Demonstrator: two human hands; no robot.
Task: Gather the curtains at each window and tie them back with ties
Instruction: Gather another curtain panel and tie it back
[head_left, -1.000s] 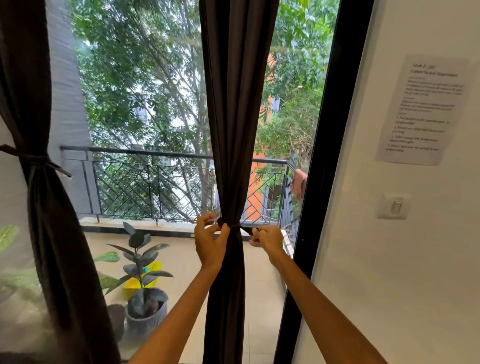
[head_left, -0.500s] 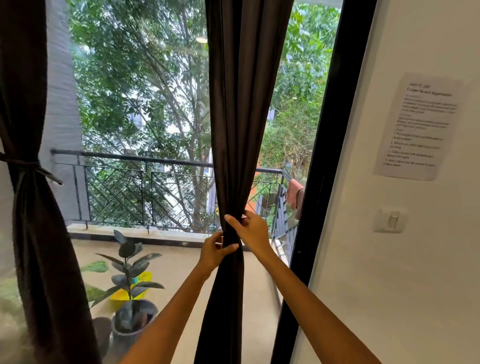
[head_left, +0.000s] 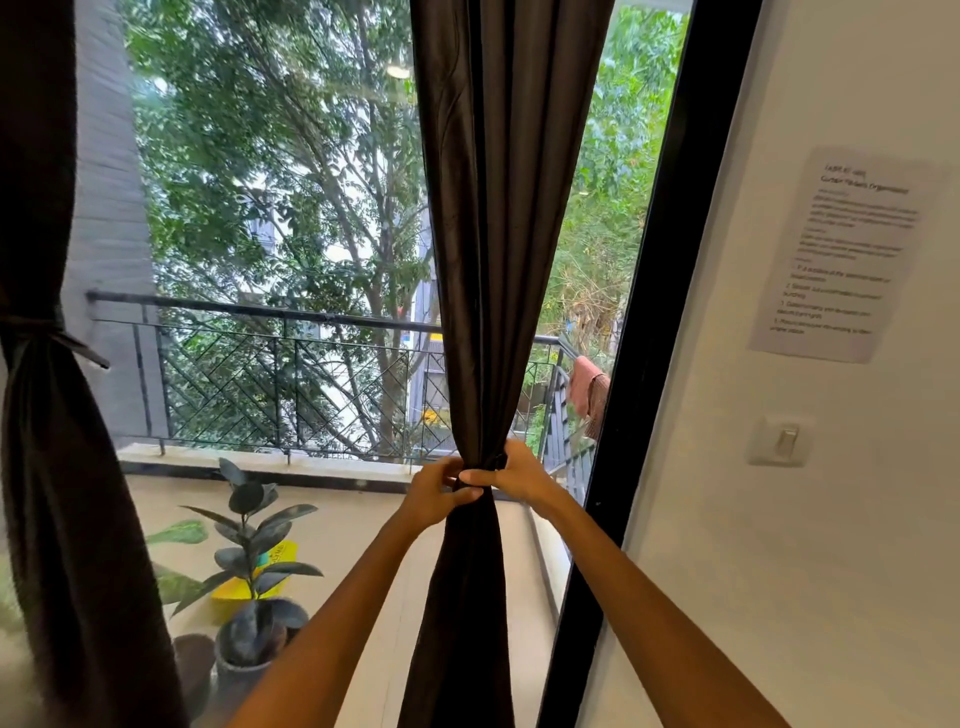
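**Both hands at the middle curtain's waist**

The dark curtain (head_left: 498, 208) is hanging in front of the window, bunched narrow at its waist. Your left hand (head_left: 434, 493) and right hand (head_left: 514, 475) are both gripping it there, fingers curling round the tie (head_left: 500, 461).

Dark brown curtain (head_left: 498, 234), black window frame (head_left: 670, 260), white wall (head_left: 779, 571), black lattice-patterned railing (head_left: 291, 389), yellow pot (head_left: 244, 590)

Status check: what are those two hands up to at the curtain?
Left hand and right hand both gripping the middle curtain at its gathered waist. Tie barely visible. Nothing in the way.
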